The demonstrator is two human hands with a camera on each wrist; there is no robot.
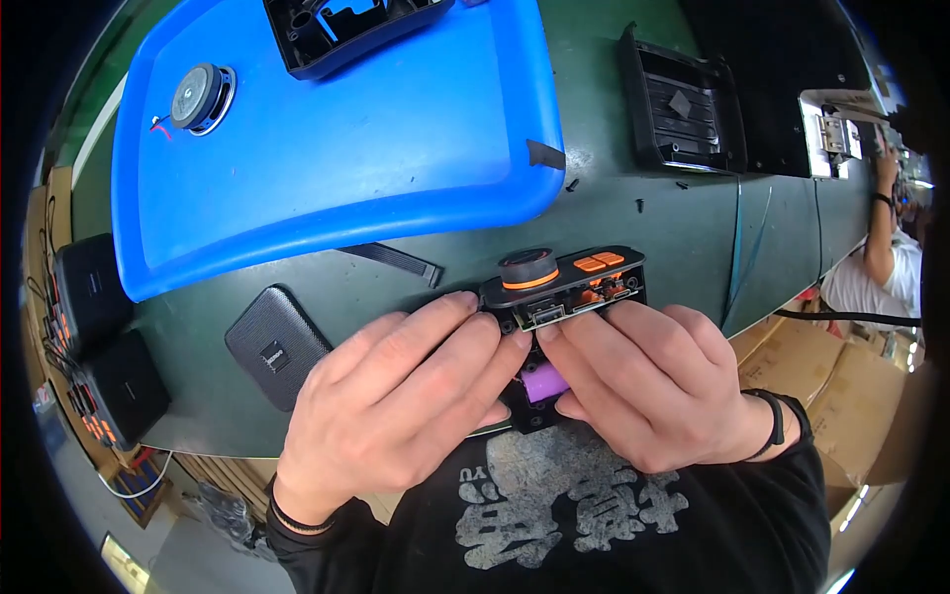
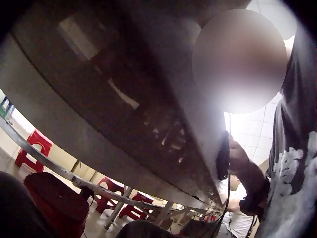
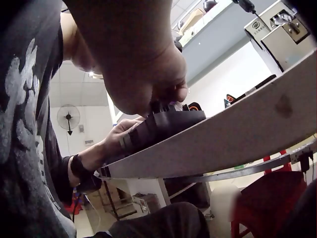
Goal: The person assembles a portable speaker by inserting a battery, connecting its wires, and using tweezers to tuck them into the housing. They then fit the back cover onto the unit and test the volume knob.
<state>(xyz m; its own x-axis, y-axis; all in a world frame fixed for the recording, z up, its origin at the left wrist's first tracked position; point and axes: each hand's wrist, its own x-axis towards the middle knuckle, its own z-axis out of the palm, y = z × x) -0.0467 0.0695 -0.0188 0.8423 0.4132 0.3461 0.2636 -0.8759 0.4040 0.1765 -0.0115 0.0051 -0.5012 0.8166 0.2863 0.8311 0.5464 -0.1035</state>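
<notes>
Both hands grip a black speaker part with an orange-ringed knob and orange buttons point(image 1: 564, 281), held over the table's near edge. My left hand point(image 1: 386, 396) pinches its left end with the fingertips; my right hand point(image 1: 663, 386) holds the lower right side, fingers at the port edge. A purple cylinder point(image 1: 542, 382) shows between the hands, below the ports. In the right wrist view, my right hand point(image 3: 143, 79) is over the black part point(image 3: 171, 121), with my left hand point(image 3: 119, 135) beyond. The left wrist view shows one hand point(image 2: 243, 163) at a dark object; its details are hidden.
A blue tray point(image 1: 336, 213) holds a round speaker driver point(image 1: 201, 99) and a black frame point(image 1: 346, 40). A mesh grille point(image 1: 277, 346) and black strip point(image 1: 396, 263) lie near the left hand. Beyond are an empty black housing point(image 1: 685, 104) and loose screws. Another person point(image 1: 881, 257) is at right.
</notes>
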